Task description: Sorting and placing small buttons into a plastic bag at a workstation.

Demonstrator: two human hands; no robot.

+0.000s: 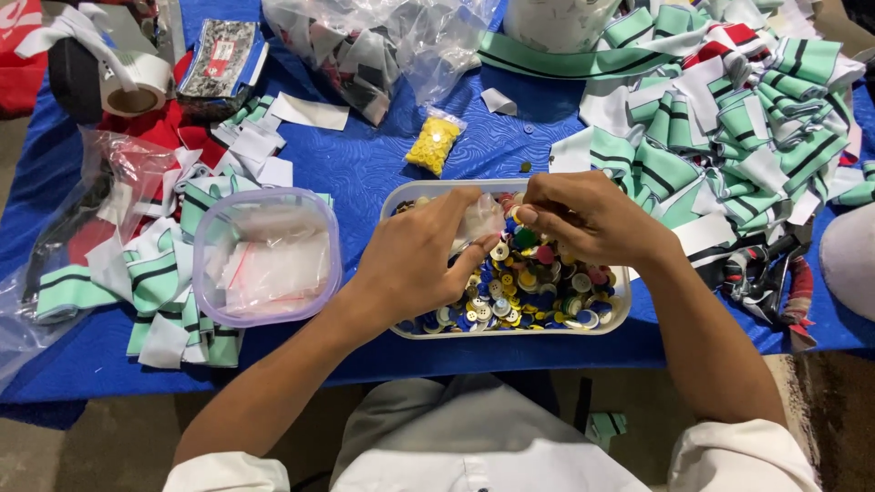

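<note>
Head view shows our left hand (415, 260) and right hand (583, 219) pinched together on a small clear bag (480, 219) directly above the tray of mixed buttons (538, 282) (both equally near it), fingers closed.

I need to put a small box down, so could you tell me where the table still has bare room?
Bare blue cloth lies between the yellow button bag, white fabric scraps and button tray. The striped fabric pile crowds the right side.
</note>
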